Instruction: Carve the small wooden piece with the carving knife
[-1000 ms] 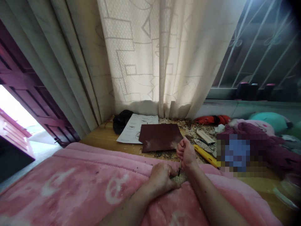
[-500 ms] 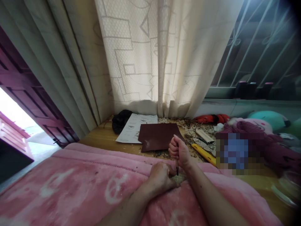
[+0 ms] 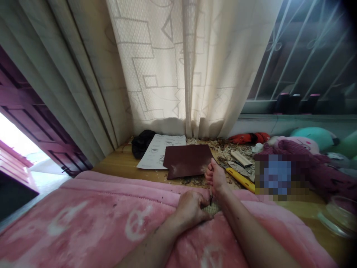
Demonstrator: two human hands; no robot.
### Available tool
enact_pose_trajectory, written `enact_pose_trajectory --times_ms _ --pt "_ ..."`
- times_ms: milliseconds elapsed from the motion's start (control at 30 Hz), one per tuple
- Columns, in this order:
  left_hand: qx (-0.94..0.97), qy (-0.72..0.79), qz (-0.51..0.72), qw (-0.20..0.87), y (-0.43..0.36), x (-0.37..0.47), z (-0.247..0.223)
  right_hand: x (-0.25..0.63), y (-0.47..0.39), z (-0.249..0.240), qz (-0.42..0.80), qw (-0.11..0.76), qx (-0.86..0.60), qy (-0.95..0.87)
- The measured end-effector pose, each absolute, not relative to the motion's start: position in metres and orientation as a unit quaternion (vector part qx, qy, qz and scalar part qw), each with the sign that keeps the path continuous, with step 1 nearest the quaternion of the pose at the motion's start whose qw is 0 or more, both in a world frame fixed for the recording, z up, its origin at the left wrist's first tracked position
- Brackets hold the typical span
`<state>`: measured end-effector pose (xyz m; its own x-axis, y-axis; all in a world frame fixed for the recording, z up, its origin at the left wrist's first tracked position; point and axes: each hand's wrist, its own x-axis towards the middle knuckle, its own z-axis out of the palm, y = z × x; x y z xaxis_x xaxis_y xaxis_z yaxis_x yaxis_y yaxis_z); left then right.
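My right hand (image 3: 216, 178) is a closed fist around the handle of a slim upright tool (image 3: 211, 197), its thin dark tip pointing down. Most of the handle is hidden in the fist, and I cannot tell the tool's exact kind. The tip meets or hovers just over a small pale greenish piece with a grid-like texture (image 3: 214, 209). From the left, my left hand (image 3: 192, 208) grips that piece with curled fingers and thumb, covering much of it. Both hands are low over a pink plush blanket (image 3: 92, 219).
Beyond the blanket, a wooden surface (image 3: 111, 163) carries a dark brown sheet (image 3: 186, 160), printed white paper (image 3: 152, 154), a black bag (image 3: 141, 143) and scattered shavings (image 3: 223, 149). Rightward are a yellow-handled tool (image 3: 240, 179), a beige block (image 3: 241, 158), plush toys (image 3: 312, 137) and a clear bowl (image 3: 338, 217).
My right fist has shifted slightly right and tilted, with the tool still in it. The left hand keeps its hold on the pale piece. The camera view has turned a little.
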<state>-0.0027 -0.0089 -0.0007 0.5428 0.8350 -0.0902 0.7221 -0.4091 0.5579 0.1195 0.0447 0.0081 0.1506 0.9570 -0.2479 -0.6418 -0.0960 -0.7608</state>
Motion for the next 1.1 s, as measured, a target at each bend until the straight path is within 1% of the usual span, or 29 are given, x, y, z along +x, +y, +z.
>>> enact_pose_trajectory --times_ms 200,267,333,433,567,733,833,1100 --pt "0.826 0.465 0.108 0.301 -0.010 -0.002 0.000 0.119 0.040 0.013 0.734 0.562 -0.265 -0.276" --pt "0.824 0.464 0.116 0.304 -0.010 -0.002 -0.001 0.119 0.040 0.014 0.758 0.536 -0.232 -0.290" --pt "0.823 0.464 0.116 0.306 -0.009 -0.003 -0.001 0.120 0.041 0.013 0.767 0.530 -0.219 -0.287" --pt "0.828 0.459 0.112 0.303 -0.009 -0.003 -0.002 0.123 0.045 0.008 0.753 0.556 -0.245 -0.252" --pt "0.830 0.460 0.110 0.295 -0.009 -0.003 -0.002 0.125 0.050 0.000 0.698 0.604 -0.336 -0.186" --pt "0.828 0.467 0.108 0.291 -0.010 -0.002 0.000 0.126 0.052 -0.006 0.634 0.633 -0.420 -0.145" --pt "0.827 0.470 0.103 0.292 -0.010 -0.002 0.001 0.126 0.052 -0.006 0.636 0.628 -0.422 -0.152" --pt "0.827 0.466 0.104 0.298 -0.010 -0.002 0.000 0.125 0.054 -0.004 0.724 0.580 -0.340 -0.155"
